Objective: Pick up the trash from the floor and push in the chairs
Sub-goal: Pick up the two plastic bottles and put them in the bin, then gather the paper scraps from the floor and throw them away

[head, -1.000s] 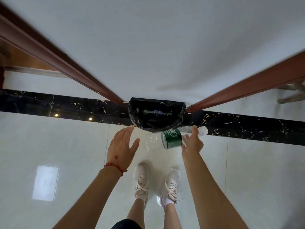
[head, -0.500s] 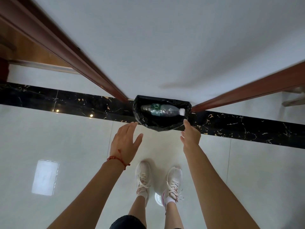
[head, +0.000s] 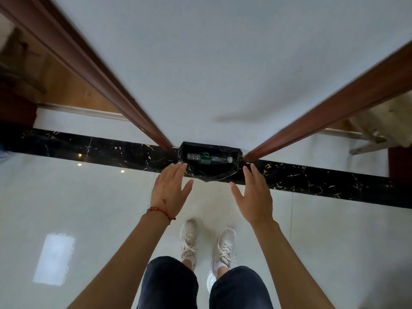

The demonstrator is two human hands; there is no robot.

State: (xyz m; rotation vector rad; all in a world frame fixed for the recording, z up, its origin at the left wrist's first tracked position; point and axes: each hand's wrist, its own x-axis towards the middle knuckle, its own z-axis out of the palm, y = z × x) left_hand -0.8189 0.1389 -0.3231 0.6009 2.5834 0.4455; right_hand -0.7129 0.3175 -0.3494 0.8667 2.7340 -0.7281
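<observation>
Change: bottle (head: 209, 159) now lies in bin (head: 236, 166); right hand (head: 254, 197) has released it.
Axis: left-right across frame centre.
Hands: left hand (head: 170, 189) and right both spread, empty, flanking the bin.

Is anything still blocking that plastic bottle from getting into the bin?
No. The clear plastic bottle with a green label already lies inside the black-lined bin. Both hands, left and right, are open and empty just short of its rim.
</observation>
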